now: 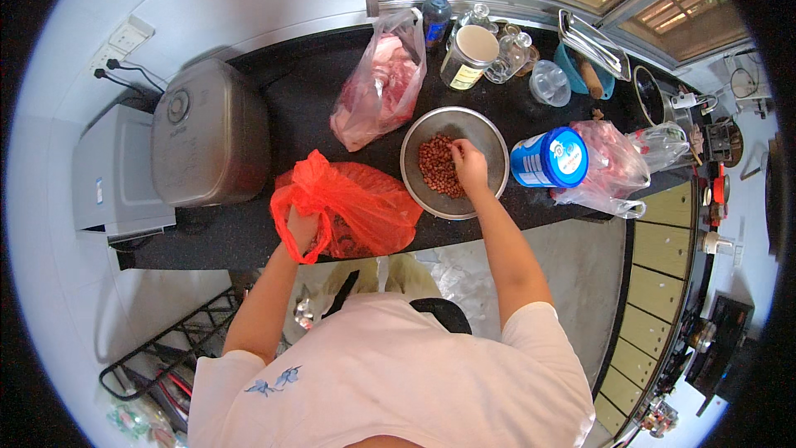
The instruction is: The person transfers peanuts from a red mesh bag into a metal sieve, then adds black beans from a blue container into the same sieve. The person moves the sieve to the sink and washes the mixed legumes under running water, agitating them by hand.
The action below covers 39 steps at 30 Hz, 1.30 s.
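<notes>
A wide metal bowl (495,137) stands on the dark counter, with reddish-brown peanuts (437,168) heaped in its left half. Over the peanuts is my right hand (470,168), its fingertips drawn together in a pinch; what lies between them is too small to make out. To the left of the bowl lies a thin red plastic bag (373,203), its contents not clear. My left hand (303,229) reaches into the bag's gathered opening, where red plastic covers its fingers.
Behind the bowl are a clear bag of raw meat (383,83), a blue bottle (437,12), a jar (470,56) and glass bottles. A blue tub (550,158) and another meat bag (609,166) stand right. A rice cooker (210,133) occupies the left end.
</notes>
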Each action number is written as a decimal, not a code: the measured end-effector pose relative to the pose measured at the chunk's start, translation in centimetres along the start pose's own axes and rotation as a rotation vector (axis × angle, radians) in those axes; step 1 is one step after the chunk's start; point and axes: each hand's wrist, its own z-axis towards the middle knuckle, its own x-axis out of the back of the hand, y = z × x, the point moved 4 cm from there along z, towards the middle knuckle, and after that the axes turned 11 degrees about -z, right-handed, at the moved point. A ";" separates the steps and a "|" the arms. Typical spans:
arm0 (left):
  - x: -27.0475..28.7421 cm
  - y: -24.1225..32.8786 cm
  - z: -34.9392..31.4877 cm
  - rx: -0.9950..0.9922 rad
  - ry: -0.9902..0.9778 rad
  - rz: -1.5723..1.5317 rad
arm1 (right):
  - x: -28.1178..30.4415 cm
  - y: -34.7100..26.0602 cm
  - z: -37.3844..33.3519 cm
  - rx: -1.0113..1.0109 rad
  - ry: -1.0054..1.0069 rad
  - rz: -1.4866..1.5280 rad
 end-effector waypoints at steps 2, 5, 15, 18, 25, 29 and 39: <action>0.0 1.3 0.2 0.129 0.021 -0.159 | 1.0 0.0 0.1 -0.067 -0.092 -0.030; 0.2 4.5 -0.6 0.225 0.030 -0.296 | 1.7 -0.2 -0.5 -0.015 -0.163 -0.003; 4.4 11.5 -0.7 -0.234 -0.030 -0.004 | 3.6 -1.0 -1.0 -0.037 -0.021 -0.213; 4.3 12.9 -1.3 0.151 0.120 -0.480 | 5.6 -5.3 -0.7 0.020 0.137 -0.047; 4.3 12.3 -0.7 0.197 0.065 -0.793 | 10.8 -32.9 -5.5 0.430 -0.249 0.650; 6.0 13.3 -0.4 0.147 0.095 -0.776 | 4.3 -32.3 -7.0 0.482 -0.320 0.177; 6.2 12.0 0.5 0.257 0.021 -0.892 | 5.1 -33.4 -8.9 0.714 -0.562 -0.116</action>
